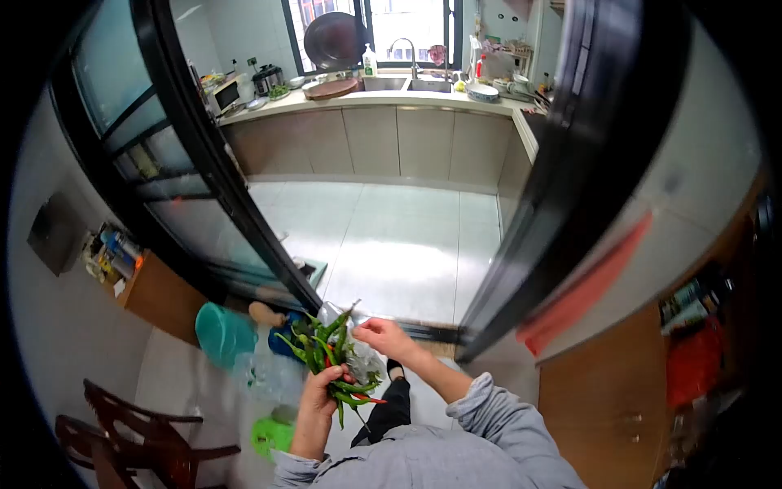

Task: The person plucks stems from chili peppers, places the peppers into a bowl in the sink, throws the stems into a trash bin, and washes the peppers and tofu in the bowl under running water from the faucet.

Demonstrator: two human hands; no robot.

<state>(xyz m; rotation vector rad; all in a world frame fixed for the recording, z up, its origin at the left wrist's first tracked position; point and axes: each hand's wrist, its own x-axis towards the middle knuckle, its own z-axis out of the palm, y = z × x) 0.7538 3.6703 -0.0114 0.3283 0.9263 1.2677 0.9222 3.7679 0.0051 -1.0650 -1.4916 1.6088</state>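
A bunch of long green peppers with a few red ones (327,349) is gripped in my left hand (324,393), low in the middle of the view. Its tips and stems stick out on both sides of the fingers. Just right of the bunch, my right hand (383,336) has its fingers pinched together at a crumpled clear plastic bag (365,359). The bag lies against the peppers, partly behind them. Whether it holds anything cannot be made out.
Dark sliding door frames (236,204) stand left and right of the doorway. Beyond is a kitchen counter (375,99) with a sink (386,83). A teal bin (221,334), a green stool (272,438) and a wooden chair (155,432) are at the left; a wooden cabinet (603,416) at the right.
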